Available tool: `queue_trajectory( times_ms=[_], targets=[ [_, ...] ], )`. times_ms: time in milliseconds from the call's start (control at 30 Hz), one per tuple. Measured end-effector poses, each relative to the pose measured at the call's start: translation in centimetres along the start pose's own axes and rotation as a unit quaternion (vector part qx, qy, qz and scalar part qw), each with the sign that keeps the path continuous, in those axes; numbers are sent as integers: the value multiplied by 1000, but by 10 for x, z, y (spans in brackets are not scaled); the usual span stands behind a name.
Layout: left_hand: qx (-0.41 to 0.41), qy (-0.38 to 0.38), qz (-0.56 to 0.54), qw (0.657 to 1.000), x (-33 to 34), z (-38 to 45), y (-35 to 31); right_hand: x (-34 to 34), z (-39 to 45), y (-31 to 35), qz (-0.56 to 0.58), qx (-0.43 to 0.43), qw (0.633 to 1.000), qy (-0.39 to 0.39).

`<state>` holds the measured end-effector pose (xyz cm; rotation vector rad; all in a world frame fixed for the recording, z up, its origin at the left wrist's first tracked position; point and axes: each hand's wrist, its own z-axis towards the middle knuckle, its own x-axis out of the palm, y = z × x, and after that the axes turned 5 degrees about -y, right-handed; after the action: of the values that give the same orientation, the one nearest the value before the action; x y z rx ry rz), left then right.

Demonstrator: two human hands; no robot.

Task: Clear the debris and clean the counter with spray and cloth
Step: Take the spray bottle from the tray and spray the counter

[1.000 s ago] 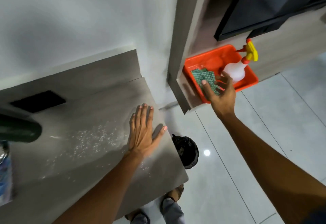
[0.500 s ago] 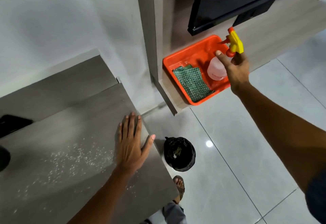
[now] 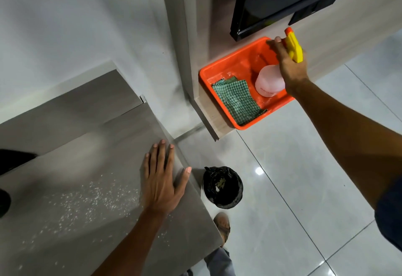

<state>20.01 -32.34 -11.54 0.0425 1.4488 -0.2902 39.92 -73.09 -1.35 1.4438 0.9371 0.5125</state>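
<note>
The right hand (image 3: pixel 290 66) reaches out to the orange tray (image 3: pixel 219 70) on the low shelf and closes around the neck of the spray bottle (image 3: pixel 269 83), just under its yellow trigger head (image 3: pixel 294 46); the index finger lies stretched forward past the trigger, the other fingers wrap the neck. The left hand (image 3: pixel 162 180) lies flat on the grey counter (image 3: pixel 87 145), fingers straight and together, thumb spread out toward the counter's edge, holding nothing.

The bottle's round pale body sits inside the tray, in its right half, and I cannot tell whether it is lifted off the bottom. Just beside it, in the left half of the tray, lies the green checked cloth (image 3: pixel 237 101), crumpled and untouched.

White crumbs (image 3: pixel 87 201) are scattered over the counter to the left of the flat hand, so the debris does not look fully cleared. A small bin (image 3: pixel 222 187) lined with a black bag stands on the tiled floor just beyond the counter's corner, with a few scraps inside.

The step in hand appears to be fetching the spray. The next move likely calls for lifting the bottle clear of the tray's rim, bringing it across over the crumbed patch, and aiming the nozzle down; the cloth will have to be fetched too.
</note>
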Motion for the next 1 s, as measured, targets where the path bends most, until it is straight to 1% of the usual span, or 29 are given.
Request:
queue_trajectory(
  times_ms=[100, 267, 333, 433, 533, 600, 667, 767, 833, 1000],
  targets=[
    [-1, 3, 2, 1000, -2, 1, -2, -5, -15, 0, 12, -20, 1000, -1],
    [7, -10, -9, 1000, -4, 0, -1, -17, -66, 1, 100, -37, 994, 4],
    [13, 1, -3, 1000, -5, -2, 1, -16, -97, 13, 120, -55, 991, 17],
    [-4, 32, -39, 999, -9, -6, -3, -5, -140, 31, 109, -76, 990, 39],
    [-31, 34, -60, 997, -20, -17, 2, 15, -183, 41, 101, -92, 987, 86],
    [-39, 41, -57, 997, -27, -29, 15, 33, -210, 45, 103, -84, 985, 112],
    [-56, 47, -57, 996, -35, -47, 35, 54, -242, 51, 107, -64, 983, 136],
    [-83, 40, -61, 994, -46, -73, 68, 89, -286, 59, 67, -47, 976, 201],
    [-105, 39, -58, 992, -54, -91, 91, 110, -313, 59, 66, -25, 969, 236],
    [-161, 42, -67, 984, -73, -133, 140, 147, -373, 53, 45, -19, 953, 298]
  ],
)
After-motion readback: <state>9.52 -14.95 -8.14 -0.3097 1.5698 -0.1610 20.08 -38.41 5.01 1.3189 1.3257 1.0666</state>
